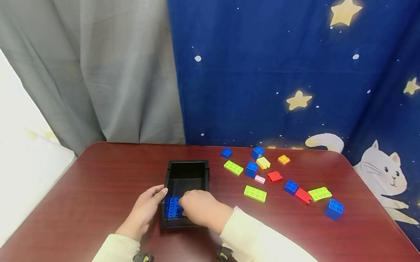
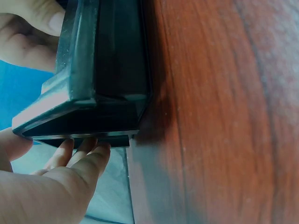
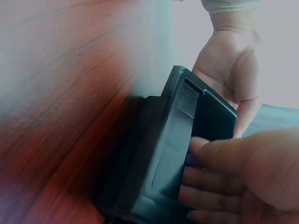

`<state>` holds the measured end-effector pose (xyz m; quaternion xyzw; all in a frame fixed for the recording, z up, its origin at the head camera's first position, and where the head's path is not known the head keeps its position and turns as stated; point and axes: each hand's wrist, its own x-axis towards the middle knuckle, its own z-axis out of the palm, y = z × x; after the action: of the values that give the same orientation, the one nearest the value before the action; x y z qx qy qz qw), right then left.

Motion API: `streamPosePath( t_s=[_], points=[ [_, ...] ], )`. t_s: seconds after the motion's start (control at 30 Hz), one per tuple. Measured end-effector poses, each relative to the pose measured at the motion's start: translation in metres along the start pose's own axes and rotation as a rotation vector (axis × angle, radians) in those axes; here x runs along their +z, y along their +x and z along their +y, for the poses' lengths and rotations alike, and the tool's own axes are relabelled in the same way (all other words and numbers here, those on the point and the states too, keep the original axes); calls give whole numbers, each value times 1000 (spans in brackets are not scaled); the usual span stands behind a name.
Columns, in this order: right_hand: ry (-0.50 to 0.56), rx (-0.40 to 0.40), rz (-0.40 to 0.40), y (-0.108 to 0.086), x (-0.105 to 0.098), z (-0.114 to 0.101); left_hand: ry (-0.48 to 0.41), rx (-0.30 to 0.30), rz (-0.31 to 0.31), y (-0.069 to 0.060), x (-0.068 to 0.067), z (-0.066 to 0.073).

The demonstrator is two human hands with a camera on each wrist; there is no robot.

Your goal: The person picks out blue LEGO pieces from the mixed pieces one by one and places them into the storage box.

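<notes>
A black plastic box (image 1: 181,223) lies on the table, its open side up. Blue studded toy bricks (image 1: 173,208) sit in its near end. My left hand (image 1: 147,208) holds the box's left side, thumb at the rim and fingers along the outer wall, as the left wrist view shows of the hand (image 2: 65,186). Inside the box, my right hand (image 1: 202,207) has curled fingers at the blue bricks. A sliver of blue shows between thumb and fingers of that hand (image 3: 243,172) in the right wrist view; most of the brick there is hidden.
Loose toy bricks lie to the right of the box: several blue ones (image 1: 251,169), lime-green plates (image 1: 255,193), red bricks (image 1: 303,196), a yellow one (image 1: 263,163), an orange one (image 1: 284,159) and a pink one (image 1: 260,179). Curtains (image 1: 263,58) hang behind the table (image 1: 98,192).
</notes>
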<state>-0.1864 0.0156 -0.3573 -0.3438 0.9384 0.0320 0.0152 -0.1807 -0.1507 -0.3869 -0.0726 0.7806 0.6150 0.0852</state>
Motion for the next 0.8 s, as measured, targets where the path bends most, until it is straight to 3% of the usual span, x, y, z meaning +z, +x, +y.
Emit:
streamPosePath(
  t_s=[0.3,0.57,0.8],
  points=[
    [78,-23,115,-15,-1,3,-3,-1,-15,1,-1,-1],
    [83,-66,326,-36,-1,17,2,-12,-18,1,-1,0],
    [179,-69,465,-50,1,33,0,0,-26,1,-1,-1]
  ],
)
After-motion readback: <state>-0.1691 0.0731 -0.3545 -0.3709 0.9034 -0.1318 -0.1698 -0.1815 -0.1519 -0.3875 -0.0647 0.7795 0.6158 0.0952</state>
